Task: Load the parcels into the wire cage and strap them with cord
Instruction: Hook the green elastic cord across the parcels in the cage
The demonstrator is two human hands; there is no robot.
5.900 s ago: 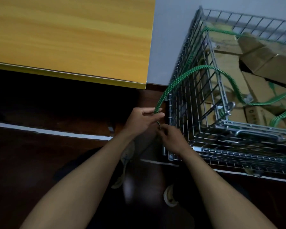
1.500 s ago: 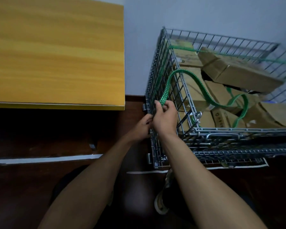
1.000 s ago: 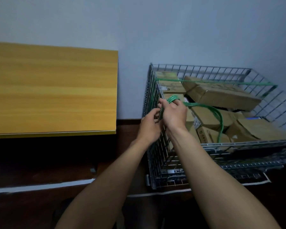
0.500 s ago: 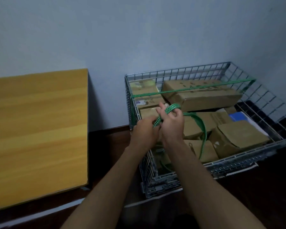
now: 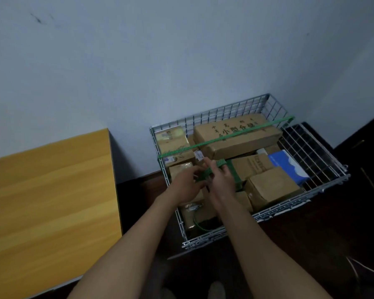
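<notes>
Pinching the green braided cord [image 5: 211, 170] with the left hand [image 5: 187, 184] and curling the right hand [image 5: 222, 182] round its loop, centre frame, over the near-left of the silver wire cage [image 5: 204, 239]. Seeing brown cardboard parcels [image 5: 270, 188] filling the cage. Noting a second green cord [image 5: 235, 134] running taut across the far parcels. Judging loading done and strapping roughly halfway, with the held cord slack and not yet hooked.

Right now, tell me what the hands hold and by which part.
The green cord, by its loose stretch: it loops over the fingers of the right hand, and the left hand seems to pinch it just below, above the cage.
</notes>
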